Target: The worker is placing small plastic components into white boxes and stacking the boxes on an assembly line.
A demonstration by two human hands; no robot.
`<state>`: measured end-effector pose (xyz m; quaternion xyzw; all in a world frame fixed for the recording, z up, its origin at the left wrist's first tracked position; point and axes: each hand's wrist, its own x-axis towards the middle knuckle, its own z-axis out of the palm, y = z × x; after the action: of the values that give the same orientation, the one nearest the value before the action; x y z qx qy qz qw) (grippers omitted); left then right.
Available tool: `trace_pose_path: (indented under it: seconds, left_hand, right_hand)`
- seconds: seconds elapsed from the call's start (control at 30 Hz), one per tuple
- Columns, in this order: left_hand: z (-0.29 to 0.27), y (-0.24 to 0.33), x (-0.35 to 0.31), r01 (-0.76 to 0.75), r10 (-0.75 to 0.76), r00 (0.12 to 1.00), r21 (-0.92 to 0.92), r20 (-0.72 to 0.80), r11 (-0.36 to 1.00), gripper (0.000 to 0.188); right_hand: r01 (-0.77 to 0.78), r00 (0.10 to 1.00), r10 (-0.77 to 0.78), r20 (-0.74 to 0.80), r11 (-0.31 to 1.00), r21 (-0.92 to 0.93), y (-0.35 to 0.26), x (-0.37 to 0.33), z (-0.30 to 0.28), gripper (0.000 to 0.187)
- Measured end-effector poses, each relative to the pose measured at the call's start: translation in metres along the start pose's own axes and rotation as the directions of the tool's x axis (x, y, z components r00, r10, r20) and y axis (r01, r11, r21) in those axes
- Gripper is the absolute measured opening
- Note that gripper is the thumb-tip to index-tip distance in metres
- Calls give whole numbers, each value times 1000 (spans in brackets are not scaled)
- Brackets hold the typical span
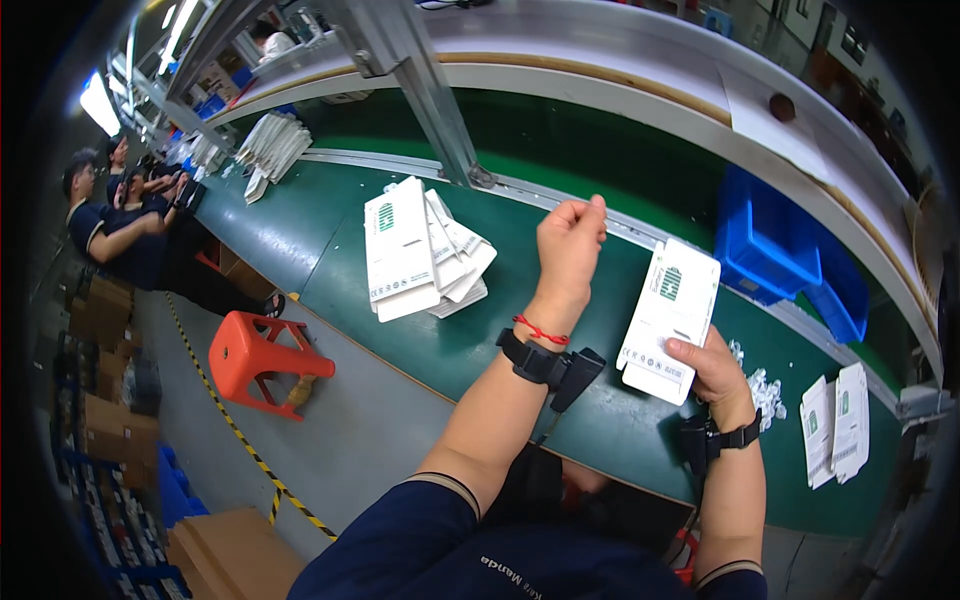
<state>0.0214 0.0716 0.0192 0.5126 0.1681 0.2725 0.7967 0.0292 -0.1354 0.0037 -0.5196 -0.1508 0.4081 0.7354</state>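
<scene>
One white carton point(664, 315) is held above the green table point(375, 348) by the right hand point(715, 368), thumb on top, remaining fingers mostly hidden. The left hand point(570, 250), near the carton's left side, is curled closed; any contents cannot be told. Clear pieces point(768, 398), partly screened by the right hand, lie left of two cartons point(851, 425). Beyond: a carton stack point(398, 250), an orange stool point(247, 352), blue bins point(762, 238), an upright metal post point(430, 110) and, farthest, co-workers point(128, 238).

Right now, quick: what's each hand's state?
Left hand: fingers curled closed, nothing visible in it.
Right hand: closed on a flat-folded white carton.
</scene>
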Motion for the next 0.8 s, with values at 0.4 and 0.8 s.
trace_pose_path:
  seconds: [0.4,0.8]
  left_hand:
    - [-26,-12,20,58,-63,975,-30,-214,998,20]
    - [-25,-7,17,200,-199,980,24,-21,980,12]
  right_hand:
    - [-5,1000,7,-18,997,75,0,-7,1,51]
    - [47,999,-46,-24,997,56,15,1,-3,57]
